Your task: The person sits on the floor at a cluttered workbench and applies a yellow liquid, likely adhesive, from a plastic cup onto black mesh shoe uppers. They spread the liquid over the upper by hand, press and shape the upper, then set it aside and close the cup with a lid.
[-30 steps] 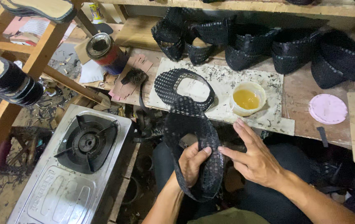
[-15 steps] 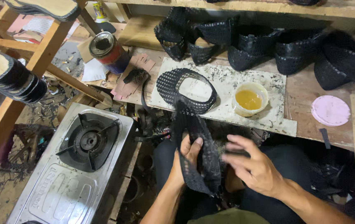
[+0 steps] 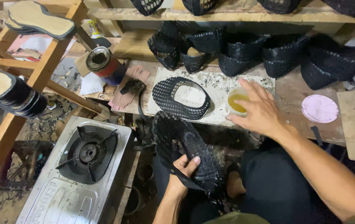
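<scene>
beside the steel gas stove (image 3: 82, 166), the black woven shoe upper (image 3: 188, 153) now rests in the left hand (image 3: 182, 168) alone, clamped, since the right hand (image 3: 260, 110) left it, fingers spread, for the glue cup (image 3: 236, 101).

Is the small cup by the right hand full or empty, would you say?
Partly full: yellow liquid shows inside the cup, under the right hand.

My right hand (image 3: 260, 110) covers much of the small cup of yellow liquid (image 3: 236, 101), so I can't see its far rim. The mesh shoe uppers on the top shelf (image 3: 202, 5) are cut off by the upper edge, and my left hand (image 3: 183, 168) has its palm hidden behind the black woven upper (image 3: 185, 149).
</scene>
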The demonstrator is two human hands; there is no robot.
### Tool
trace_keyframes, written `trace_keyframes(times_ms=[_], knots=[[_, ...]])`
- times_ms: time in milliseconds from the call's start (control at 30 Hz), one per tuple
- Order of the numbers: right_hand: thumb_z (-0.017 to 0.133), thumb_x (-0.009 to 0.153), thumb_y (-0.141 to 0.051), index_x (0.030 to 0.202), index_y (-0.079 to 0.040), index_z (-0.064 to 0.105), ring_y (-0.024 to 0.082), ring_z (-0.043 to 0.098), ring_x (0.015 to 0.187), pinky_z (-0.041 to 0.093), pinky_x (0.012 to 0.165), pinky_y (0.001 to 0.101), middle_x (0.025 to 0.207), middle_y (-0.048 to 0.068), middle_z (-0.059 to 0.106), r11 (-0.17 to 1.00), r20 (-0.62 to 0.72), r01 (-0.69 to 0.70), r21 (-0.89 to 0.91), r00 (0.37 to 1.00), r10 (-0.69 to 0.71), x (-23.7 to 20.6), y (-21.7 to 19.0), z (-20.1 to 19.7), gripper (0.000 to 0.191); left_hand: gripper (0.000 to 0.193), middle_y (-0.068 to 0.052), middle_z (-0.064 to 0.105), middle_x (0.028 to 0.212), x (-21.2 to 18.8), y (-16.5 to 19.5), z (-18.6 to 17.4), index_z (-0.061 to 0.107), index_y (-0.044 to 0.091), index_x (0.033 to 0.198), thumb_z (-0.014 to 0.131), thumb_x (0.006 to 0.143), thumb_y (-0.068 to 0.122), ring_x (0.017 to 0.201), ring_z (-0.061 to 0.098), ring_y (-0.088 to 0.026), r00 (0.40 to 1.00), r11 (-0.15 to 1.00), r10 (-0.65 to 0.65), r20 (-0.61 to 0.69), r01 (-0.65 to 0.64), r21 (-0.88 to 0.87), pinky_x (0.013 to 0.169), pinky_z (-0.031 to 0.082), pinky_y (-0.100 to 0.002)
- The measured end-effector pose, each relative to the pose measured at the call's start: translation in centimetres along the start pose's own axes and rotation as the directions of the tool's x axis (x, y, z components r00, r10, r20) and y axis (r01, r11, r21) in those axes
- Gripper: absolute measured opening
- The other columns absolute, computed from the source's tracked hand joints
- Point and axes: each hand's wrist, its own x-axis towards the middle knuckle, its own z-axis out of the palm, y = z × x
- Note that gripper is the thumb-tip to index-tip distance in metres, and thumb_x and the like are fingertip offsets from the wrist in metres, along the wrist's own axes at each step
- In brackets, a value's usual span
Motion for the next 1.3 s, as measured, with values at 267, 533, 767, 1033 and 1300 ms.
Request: trace_keyframes(times_ms=[267, 533, 767, 1033, 1300], knots=[[0.079, 0.067, -0.057, 0.093, -0.01, 0.083, 0.045, 0.019, 0.152, 0.017, 0.116, 0.069, 0.163, 0.015, 0.035, 0.993, -0.08, 0.074, -0.091, 0.993, -0.081, 0.5, 2.7, 0.2, 0.054, 0.022, -0.002, 0.07, 0.087, -0.1, 0.6, -1.9, 0.07, 0.004, 0.109, 0.067, 0.096, 0.021, 0.073, 0.062, -0.013, 0.994, 0.993, -0.064, -0.089, 0.055, -0.104, 0.067, 0.05, -0.03], [0.077, 0.076, -0.018, 0.099, -0.013, 0.08, 0.038, 0.035, 0.151, 0.031, 0.121, 0.0507, 0.156, 0.014, 0.043, 0.863, -0.031, 0.151, 0.482, 0.987, -0.155, -7.3, -3.4, 0.2, 0.024, 0.03, -0.009, 0.071, 0.098, 0.5, 2.0, 0.5, 0.066, -0.005, 0.117, 0.066, 0.099, 0.019, 0.084, 0.067, -0.021, 0.997, 0.977, -0.048, 0.061, 0.059, -0.205, 0.074, 0.056, -0.036], [0.075, 0.07, -0.008, 0.128, -0.024, 0.07, 0.045, 0.028, 0.149, 0.028, 0.12, 0.0556, 0.158, 0.02, 0.033, 0.842, -0.154, 0.43, 0.324, 0.903, -0.402, -9.2, -6.1, 1.4, 0.061, 0.043, -0.009, 0.07, 0.119, -0.4, 3.4, 3.4, 0.06, 0.002, 0.134, 0.063, 0.094, 0.018, 0.104, 0.068, -0.018, 0.99, 0.971, -0.026, 0.135, 0.057, -0.231, 0.09, 0.057, -0.034], [0.081, 0.079, -0.011, 0.123, -0.034, 0.071, 0.04, 0.033, 0.151, 0.034, 0.12, 0.0518, 0.158, 0.013, 0.04, 0.813, -0.187, 0.489, 0.317, 0.872, -0.452, -9.9, -5.1, 0.8, 0.051, 0.036, -0.006, 0.072, 0.117, -0.5, 2.7, 3.3, 0.064, 0.0, 0.126, 0.066, 0.094, 0.017, 0.104, 0.069, -0.014, 0.996, 0.996, 0.065, -0.065, -0.069, -0.058, 0.093, 0.056, -0.029], [0.08, 0.074, -0.008, 0.121, -0.028, 0.073, 0.04, 0.035, 0.147, 0.037, 0.114, 0.0577, 0.155, 0.009, 0.04, 0.83, -0.199, 0.507, 0.23, 0.86, -0.47, -10.7, -5.0, 0.3, 0.052, 0.028, -0.006, 0.072, 0.109, -0.5, 2.6, 3.5, 0.065, 0.0, 0.123, 0.059, 0.102, 0.018, 0.093, 0.068, -0.014, 0.987, 0.982, 0.056, 0.151, -0.027, -0.187, 0.082, 0.056, -0.031]])
